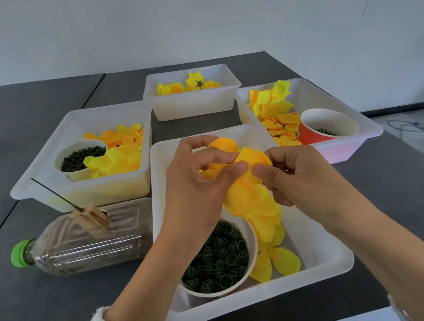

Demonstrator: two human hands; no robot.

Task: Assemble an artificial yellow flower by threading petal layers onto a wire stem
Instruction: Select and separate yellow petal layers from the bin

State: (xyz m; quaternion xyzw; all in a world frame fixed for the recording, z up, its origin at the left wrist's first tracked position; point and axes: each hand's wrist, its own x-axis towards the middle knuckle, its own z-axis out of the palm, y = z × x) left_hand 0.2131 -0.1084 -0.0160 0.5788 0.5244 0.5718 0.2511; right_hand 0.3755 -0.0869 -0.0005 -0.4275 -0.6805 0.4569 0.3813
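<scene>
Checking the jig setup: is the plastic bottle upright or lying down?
Lying down. The bottle rests on its side on the dark table, green cap pointing left, beside the near tray.

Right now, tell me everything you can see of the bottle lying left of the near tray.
The bottle is clear ribbed plastic with a green cap, lying on its side on the dark table, cap pointing left. It looks filled with something brownish, though what is unclear. A small wooden block sits on its upper side, with a thin dark wire sticking up from it toward the left. Its right end meets the near tray. Neither hand touches it.
</scene>
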